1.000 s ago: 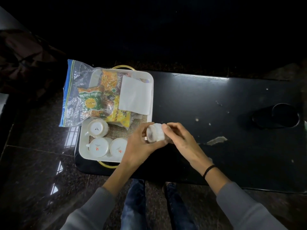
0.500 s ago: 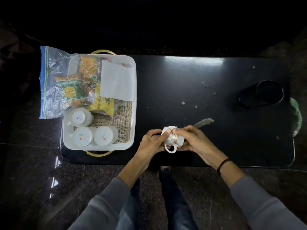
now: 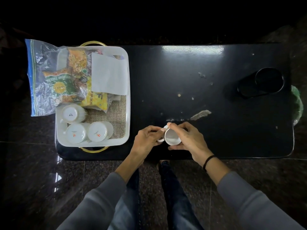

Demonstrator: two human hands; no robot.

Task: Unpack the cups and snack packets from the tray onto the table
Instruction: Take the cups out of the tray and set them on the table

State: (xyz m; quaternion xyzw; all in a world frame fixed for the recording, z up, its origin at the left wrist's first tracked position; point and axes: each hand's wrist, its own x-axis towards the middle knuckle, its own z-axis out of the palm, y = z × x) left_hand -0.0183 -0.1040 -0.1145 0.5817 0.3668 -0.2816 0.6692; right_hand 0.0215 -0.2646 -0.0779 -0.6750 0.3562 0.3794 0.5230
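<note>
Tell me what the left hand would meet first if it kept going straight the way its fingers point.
The left hand points right across the black table, so it meets the white cup at once: its fingers already touch the handle side. Just beyond is the right hand, gripping the cup.

1 white cup (image 3: 172,137) held tilted over table (image 3: 216,133), mouth showing. 3 cups (image 3: 86,128) upside-down in tray (image 3: 127,103). Snack packets (image 3: 73,77) at tray's far end.

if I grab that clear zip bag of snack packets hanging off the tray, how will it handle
The zip bag will probably be floppy: its film is crinkled and overhangs the tray. It is likely light, holding only snack packets. The smooth plastic may slip, and the packets could shift inside.
</note>
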